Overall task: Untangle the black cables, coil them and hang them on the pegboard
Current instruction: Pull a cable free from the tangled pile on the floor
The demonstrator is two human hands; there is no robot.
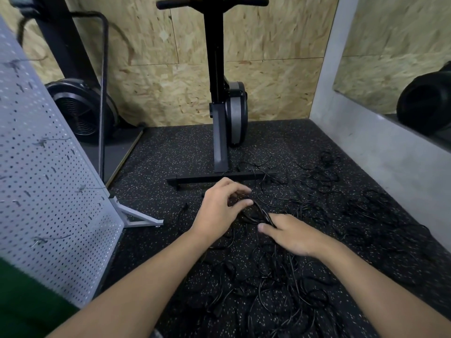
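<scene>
Several thin black cables (273,284) lie tangled across the speckled black floor, spreading right toward the wall. Both hands work on a small bundle of black cable (253,211) held just above the floor. My left hand (219,211) curls its fingers and thumb around the bundle's left side. My right hand (292,232) pinches the bundle's right end between thumb and fingers. A grey pegboard (48,191) stands tilted at the left on a white metal foot, with a few small hooks on it and no cables.
A black exercise machine (219,106) with a flat base bar (219,179) stands just beyond the hands. A fan-wheel machine (80,111) sits at the back left. A grey concrete ledge (390,147) borders the right side.
</scene>
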